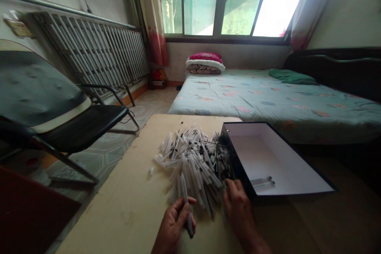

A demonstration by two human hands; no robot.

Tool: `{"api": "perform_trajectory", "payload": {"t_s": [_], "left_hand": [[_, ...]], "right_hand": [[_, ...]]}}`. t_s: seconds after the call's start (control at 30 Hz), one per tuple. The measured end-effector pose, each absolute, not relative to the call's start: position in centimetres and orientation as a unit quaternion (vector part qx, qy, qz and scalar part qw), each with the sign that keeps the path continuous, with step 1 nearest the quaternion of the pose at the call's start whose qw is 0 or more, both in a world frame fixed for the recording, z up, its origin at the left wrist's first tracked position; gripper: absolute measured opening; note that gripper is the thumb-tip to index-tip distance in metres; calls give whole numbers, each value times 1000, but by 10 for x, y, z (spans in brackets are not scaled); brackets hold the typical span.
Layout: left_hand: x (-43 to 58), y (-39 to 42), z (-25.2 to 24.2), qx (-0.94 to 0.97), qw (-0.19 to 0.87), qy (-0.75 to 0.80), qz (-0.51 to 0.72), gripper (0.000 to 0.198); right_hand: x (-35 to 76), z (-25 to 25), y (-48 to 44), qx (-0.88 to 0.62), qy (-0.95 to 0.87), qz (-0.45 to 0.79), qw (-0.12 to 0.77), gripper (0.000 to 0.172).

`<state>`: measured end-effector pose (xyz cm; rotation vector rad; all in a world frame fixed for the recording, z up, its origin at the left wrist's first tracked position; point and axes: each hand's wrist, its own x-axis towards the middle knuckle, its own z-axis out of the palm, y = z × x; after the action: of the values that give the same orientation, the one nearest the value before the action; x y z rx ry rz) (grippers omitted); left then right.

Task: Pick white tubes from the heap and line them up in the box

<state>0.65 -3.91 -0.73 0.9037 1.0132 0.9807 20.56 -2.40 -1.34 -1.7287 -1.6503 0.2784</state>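
Head view, left hand (176,219) pinching a pen (189,226) between thumb and fingers, before a loose pile of pens (193,162) on the worktop (119,194), right hand (239,205) curled at the pile's side, any hold unclear, two pens (262,181) inside the box (276,154).

window (235,2) — harsh glare | lower corners dim | right hand (239,206) — blurred

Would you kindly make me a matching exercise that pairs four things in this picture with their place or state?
1. Left hand
2. Box
3. Green cloth
4. Chair

A. Lying on the bed
B. Black-seated, left of the table
C. Holding a pen
D. White inside, right of the pen pile

Pairs: 1-C, 2-D, 3-A, 4-B
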Motion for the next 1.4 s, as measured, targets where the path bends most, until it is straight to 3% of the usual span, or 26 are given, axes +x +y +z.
{"api": "perform_trajectory", "payload": {"t_s": [0.2, 0.33, 0.47, 0.83, 1.4], "left_hand": [[-3, -42, 3, 544, 596, 478, 347, 34], [-16, -42, 13, 673, 459, 498, 299, 29], [-30, -38, 17, 703, 387, 508, 313, 26], [-36, -36, 23, 738, 324, 498, 320, 23], [-32, -34, 37, 755, 336, 477, 298, 23]], "right_hand": [[200, 24, -34, -570, -577, 376, 448, 25], [192, 31, -38, -519, -551, 474, 451, 28], [190, 30, -40, -511, -548, 484, 452, 25], [187, 31, -43, -512, -564, 483, 432, 24], [191, 38, -45, -496, -641, 456, 369, 15]]}}
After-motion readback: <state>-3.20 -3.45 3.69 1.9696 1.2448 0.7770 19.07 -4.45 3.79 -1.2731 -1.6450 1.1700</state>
